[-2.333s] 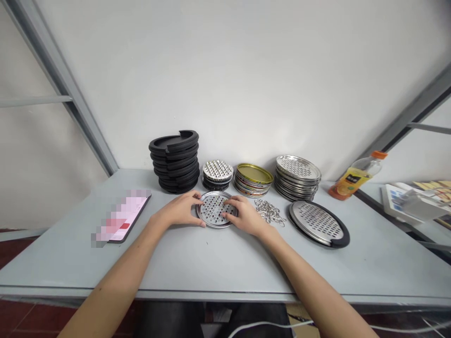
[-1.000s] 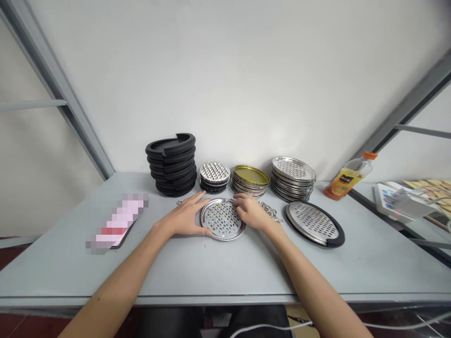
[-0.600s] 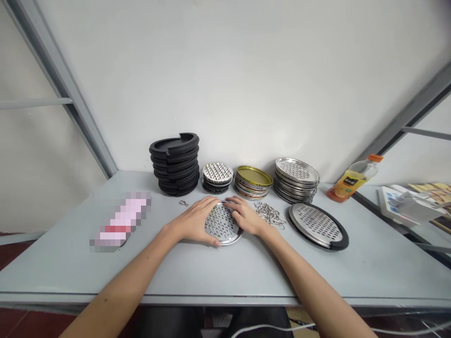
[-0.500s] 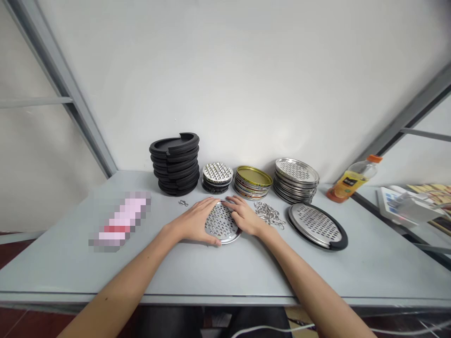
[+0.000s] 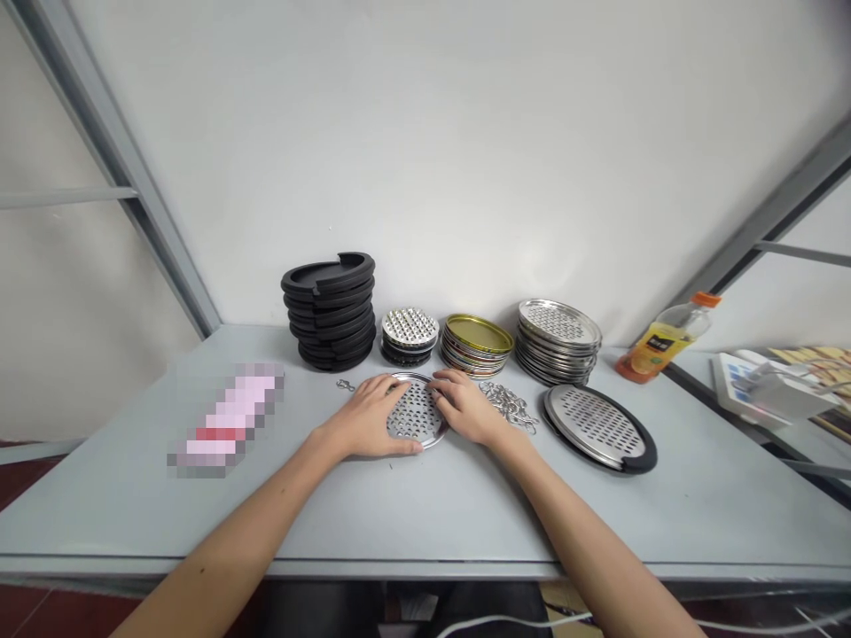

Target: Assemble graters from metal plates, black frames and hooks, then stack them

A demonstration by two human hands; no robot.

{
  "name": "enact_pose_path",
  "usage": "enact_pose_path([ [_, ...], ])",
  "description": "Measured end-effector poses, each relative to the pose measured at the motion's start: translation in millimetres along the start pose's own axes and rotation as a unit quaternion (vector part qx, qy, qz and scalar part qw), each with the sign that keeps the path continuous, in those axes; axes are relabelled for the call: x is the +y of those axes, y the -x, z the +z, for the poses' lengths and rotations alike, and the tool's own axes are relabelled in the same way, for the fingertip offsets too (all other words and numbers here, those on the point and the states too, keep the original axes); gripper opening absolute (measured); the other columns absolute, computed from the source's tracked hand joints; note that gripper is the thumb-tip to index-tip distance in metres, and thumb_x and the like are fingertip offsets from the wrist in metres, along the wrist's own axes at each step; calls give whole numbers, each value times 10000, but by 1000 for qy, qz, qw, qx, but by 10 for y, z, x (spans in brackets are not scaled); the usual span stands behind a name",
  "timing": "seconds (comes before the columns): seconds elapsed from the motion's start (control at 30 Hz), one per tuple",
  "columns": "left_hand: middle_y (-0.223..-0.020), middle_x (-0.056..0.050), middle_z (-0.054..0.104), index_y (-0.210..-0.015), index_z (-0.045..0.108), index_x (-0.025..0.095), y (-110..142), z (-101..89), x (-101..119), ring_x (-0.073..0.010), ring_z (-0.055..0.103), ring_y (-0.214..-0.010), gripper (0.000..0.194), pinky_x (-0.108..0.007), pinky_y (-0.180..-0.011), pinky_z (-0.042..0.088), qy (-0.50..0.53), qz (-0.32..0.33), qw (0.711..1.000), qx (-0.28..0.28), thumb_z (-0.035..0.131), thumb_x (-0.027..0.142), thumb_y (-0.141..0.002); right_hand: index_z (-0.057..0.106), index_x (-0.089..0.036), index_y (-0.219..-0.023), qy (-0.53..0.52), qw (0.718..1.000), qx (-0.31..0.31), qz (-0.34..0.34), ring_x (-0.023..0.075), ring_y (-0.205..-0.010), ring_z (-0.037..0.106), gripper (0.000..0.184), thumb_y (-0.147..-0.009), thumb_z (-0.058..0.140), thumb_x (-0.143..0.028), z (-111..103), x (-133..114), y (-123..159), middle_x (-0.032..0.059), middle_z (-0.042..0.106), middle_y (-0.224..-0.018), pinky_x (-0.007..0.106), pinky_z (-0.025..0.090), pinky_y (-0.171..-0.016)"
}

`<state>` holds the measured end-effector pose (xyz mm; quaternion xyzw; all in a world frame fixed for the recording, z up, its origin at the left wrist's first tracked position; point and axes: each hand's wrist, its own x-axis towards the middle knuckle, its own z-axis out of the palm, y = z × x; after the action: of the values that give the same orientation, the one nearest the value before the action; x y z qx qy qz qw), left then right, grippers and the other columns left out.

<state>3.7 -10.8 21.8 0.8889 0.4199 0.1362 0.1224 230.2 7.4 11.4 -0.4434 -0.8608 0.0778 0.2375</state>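
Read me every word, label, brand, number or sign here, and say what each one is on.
No text is clearly readable.
Drink bottle: light characters on the label's dark patch, too blurred.
Phone: screen pixelated, unreadable.
Yellow printed item at far right: possible lettering, too blurred.
Metal disc: no lettering visible.
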Motion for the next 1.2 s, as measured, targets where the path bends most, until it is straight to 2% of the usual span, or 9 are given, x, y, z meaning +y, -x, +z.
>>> enact_pose_path([
  [0.2,-1433,-167,366,-1425,340,169,-8,-5,0,-355,297,-1351,1030,-472,-1112,283,6,-5,1000,10,615,762,-629,595,-130,-1200,-13,1000,-5,-11,239,-1120,529,368,-955,405,-328,92,13,16,148,595,-1179,392,396,-1015],
  [0.4,-1403,-157,399,-1417,377,184,5,-59,-44,-363,316,-1338,1065,-482,-1111,286,16,2,1000,-8,665,761,-570,644,-166,-1150,3,1000,-8,12,242,-1182,508,385,-965,379,-374,95,19,15,146,571,-1235,393,371,-1042],
  [0.67,-1530,-123,283,-1478,269,199,1,-38,-143,-352,207,-1415,1146,-486,-1149,221,38,9,998,-43,652,779,-567,668,-186,-1141,10,1000,-12,15,243,-1172,521,402,-968,366,-387,78,27,1,141,586,-1216,386,379,-1028],
  [1.0,-1529,-135,289,-1475,278,192,-23,-61,-105,-359,216,-1413,1170,-492,-1146,225,40,-11,998,-50,663,783,-541,646,-178,-1164,-14,1000,-1,13,234,-1143,529,391,-966,376,-381,92,38,-13,136,575,-1220,383,385,-1020],
  [1.2,-1522,-135,300,-1473,280,184,-30,-33,-132,-358,230,-1408,1165,-484,-1145,233,28,-1,999,-45,649,791,-549,598,-160,-1232,-13,999,24,19,247,-1215,469,417,-945,423,-407,188,48,-35,150,552,-1258,425,344,-1069],
])
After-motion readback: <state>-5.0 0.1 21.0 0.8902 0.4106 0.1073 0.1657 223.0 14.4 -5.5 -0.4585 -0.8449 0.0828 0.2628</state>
